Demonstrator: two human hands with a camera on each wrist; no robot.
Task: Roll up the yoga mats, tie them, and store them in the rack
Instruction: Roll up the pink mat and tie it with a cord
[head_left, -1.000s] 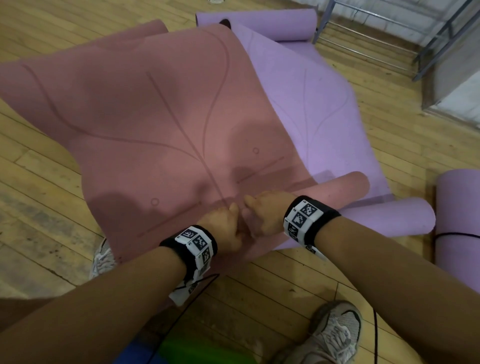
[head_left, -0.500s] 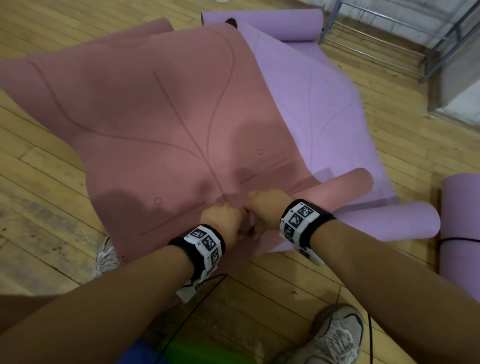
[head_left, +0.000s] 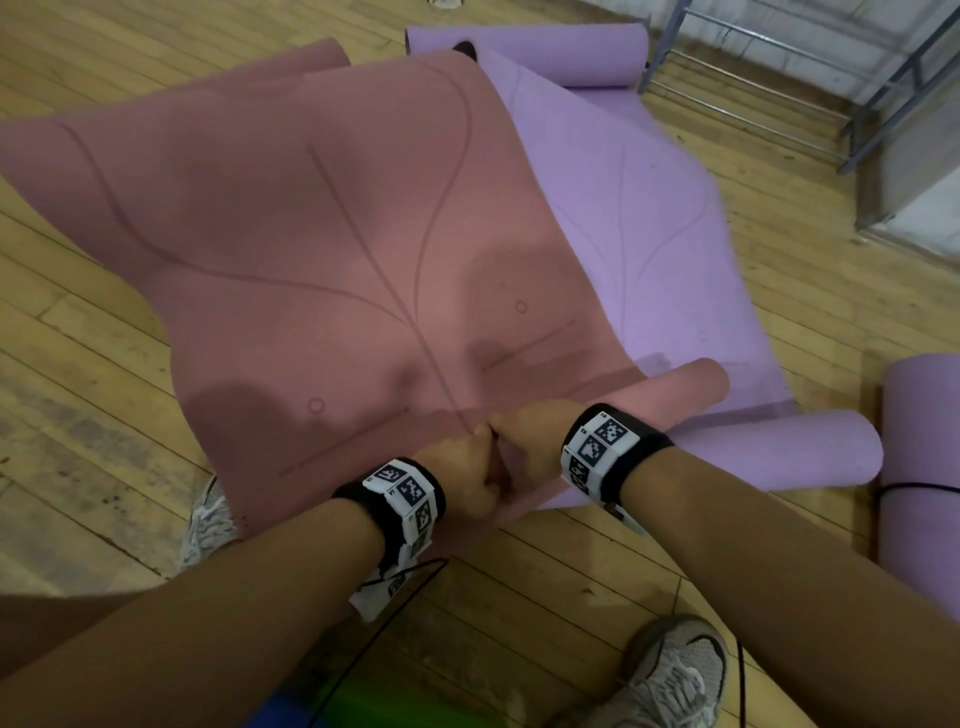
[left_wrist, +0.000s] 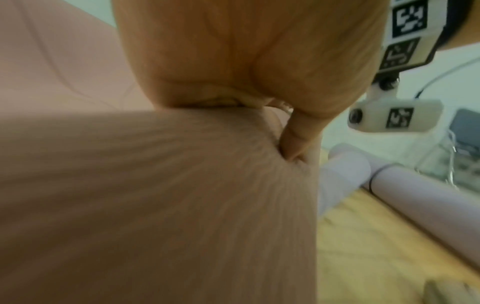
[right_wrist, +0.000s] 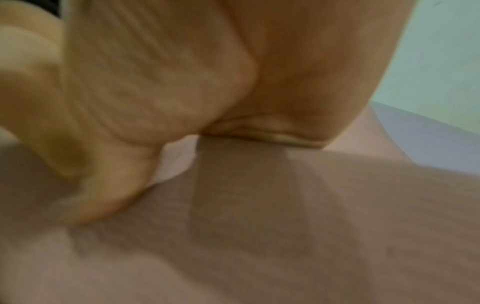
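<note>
A pink yoga mat (head_left: 311, 234) lies spread on the wooden floor, its near edge curled into a thin roll (head_left: 685, 387). My left hand (head_left: 460, 473) and right hand (head_left: 530, 436) sit side by side on that roll, fingers curled over it and gripping it. In the left wrist view the pink mat (left_wrist: 155, 195) fills the frame under my palm. The right wrist view shows the pink mat (right_wrist: 259, 226) pressed beneath my hand. Under the pink mat lies a purple mat (head_left: 649, 218), rolled at both ends.
A rolled purple mat (head_left: 919, 467) tied with a black cord lies at the right edge. A grey metal rack (head_left: 831, 78) stands at the top right. My shoes (head_left: 675, 670) stand on the floor near the mat's edge.
Both hands have shifted slightly forward and to the right along the rolled edge, still gripping it. The mat has hardly moved.
</note>
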